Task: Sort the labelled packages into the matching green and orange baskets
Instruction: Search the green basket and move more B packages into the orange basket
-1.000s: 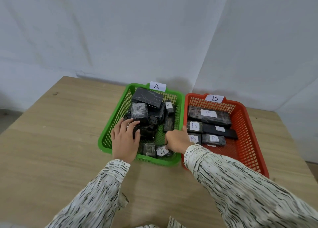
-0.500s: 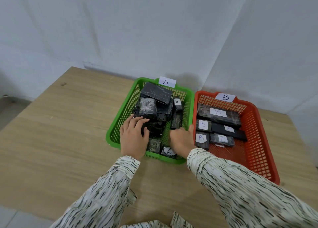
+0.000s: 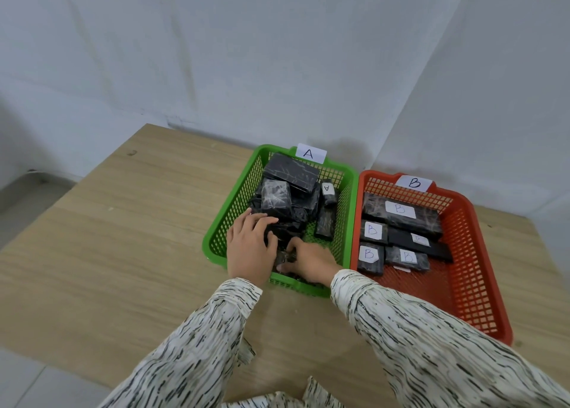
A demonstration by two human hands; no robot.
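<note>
Left grip (image 3: pixel 251 249) rests on package pile (image 3: pixel 276 196) in green basket (image 3: pixel 212 247); hold cannot be told. Right grip (image 3: pixel 308 262) pinches small package (image 3: pixel 283 257) at near edge of same basket. Orange basket (image 3: pixel 456 284) just right.

The left hand (image 3: pixel 251 250) and right hand (image 3: pixel 308 261) cover the near end of the green basket (image 3: pixel 229 210), so any labels there are hidden; the small package (image 3: pixel 282 257) the right hand pinches is mostly covered. Whether the left hand grips anything cannot be told. Both sleeves (image 3: pixel 191 346) run off the bottom edge
</note>
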